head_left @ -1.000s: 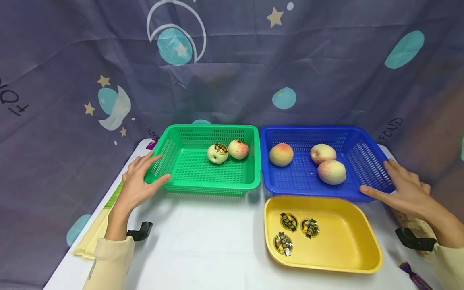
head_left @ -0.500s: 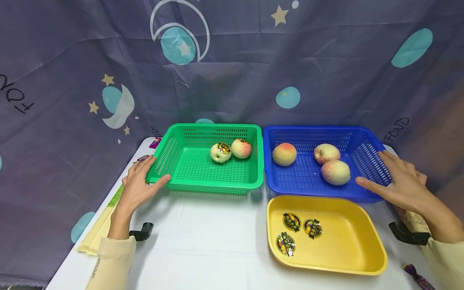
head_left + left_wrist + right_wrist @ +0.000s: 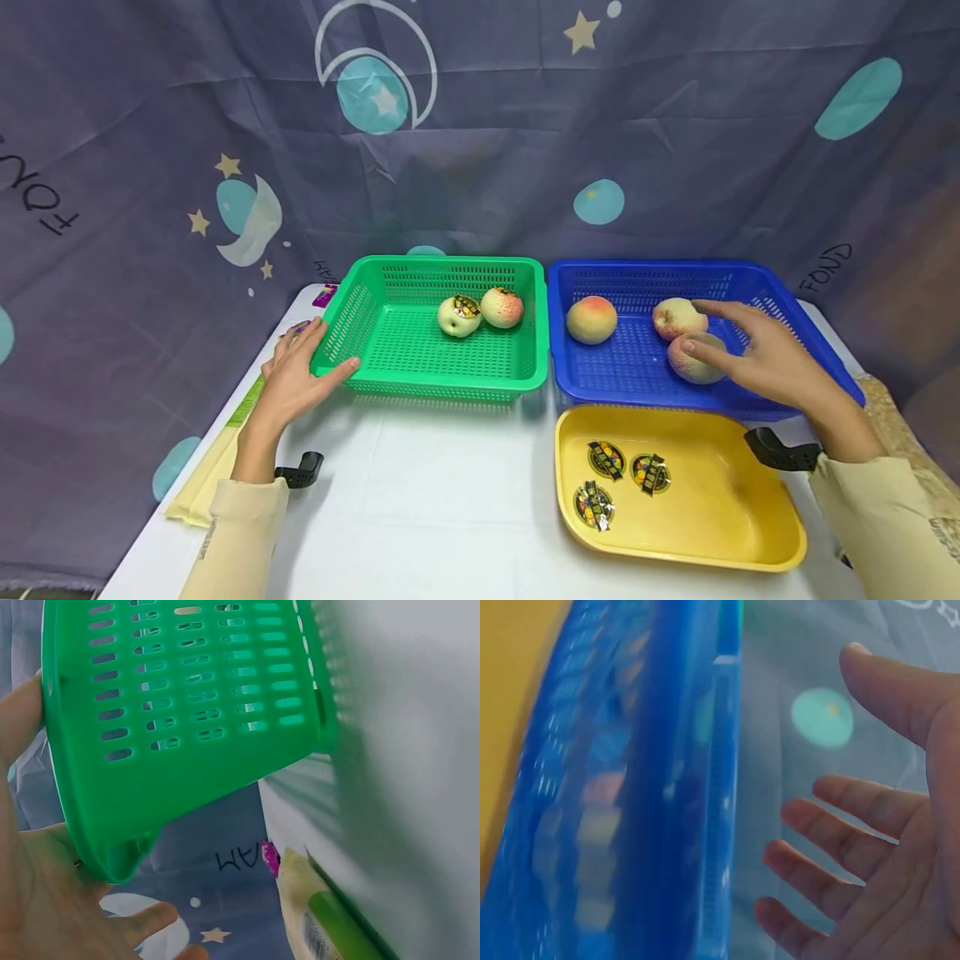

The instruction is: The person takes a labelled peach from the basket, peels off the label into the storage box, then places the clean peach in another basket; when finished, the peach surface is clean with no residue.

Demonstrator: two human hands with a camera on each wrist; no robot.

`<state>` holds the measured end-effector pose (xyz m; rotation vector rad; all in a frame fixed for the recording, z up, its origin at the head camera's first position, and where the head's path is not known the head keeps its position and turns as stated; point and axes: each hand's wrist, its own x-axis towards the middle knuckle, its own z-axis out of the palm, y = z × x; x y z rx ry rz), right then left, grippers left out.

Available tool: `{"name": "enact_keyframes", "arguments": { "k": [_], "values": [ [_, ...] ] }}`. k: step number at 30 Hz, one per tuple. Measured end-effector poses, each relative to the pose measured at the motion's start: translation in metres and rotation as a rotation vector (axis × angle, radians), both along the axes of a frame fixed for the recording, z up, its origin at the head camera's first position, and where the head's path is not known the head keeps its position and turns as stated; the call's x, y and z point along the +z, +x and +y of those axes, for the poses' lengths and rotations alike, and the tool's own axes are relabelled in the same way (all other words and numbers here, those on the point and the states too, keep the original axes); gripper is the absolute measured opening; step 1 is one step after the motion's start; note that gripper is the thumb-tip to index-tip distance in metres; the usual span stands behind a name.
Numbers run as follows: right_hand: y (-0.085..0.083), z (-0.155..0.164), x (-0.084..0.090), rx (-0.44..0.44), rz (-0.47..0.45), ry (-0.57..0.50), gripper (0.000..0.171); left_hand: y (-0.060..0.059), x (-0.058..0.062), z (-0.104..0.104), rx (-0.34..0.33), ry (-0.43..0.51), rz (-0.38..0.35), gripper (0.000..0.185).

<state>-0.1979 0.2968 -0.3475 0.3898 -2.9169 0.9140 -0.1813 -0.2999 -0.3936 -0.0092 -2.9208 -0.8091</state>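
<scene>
Our right hand (image 3: 772,358) has moved in over the blue basket (image 3: 622,367), wide like our left hand (image 3: 296,383); two stickered peaches (image 3: 454,320) appear done, three bare peaches (image 3: 592,320) remain.

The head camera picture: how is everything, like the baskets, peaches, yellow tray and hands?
Green basket: upright, two peaches inside
Its peaches: stickers on both
Blue basket: upright, three peaches inside
Its peaches: no stickers showing
Yellow tray: upright, three stickers on its bottom
Left hand: fingers spread, at the green basket's near left corner
Right hand: fingers spread, over the blue basket, holding nothing
Packet: lying on the table
</scene>
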Motion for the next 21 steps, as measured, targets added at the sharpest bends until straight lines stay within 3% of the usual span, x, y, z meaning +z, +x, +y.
{"name": "enact_keyframes", "arguments": {
  "k": [11, 16, 21],
  "values": [
    [-0.023, -0.079, 0.005, 0.179, 0.014, -0.135, 0.049, 0.001, -0.001, 0.000, 0.013, 0.039, -0.015, 0.097],
    [-0.040, -0.113, 0.011, 0.293, -0.021, -0.198, 0.045, 0.001, 0.000, 0.000, 0.015, 0.049, -0.032, 0.097],
    [-0.059, -0.145, 0.015, 0.362, -0.043, -0.188, 0.042, 0.000, 0.001, 0.000, 0.016, 0.055, -0.049, 0.097]
  ]
}}
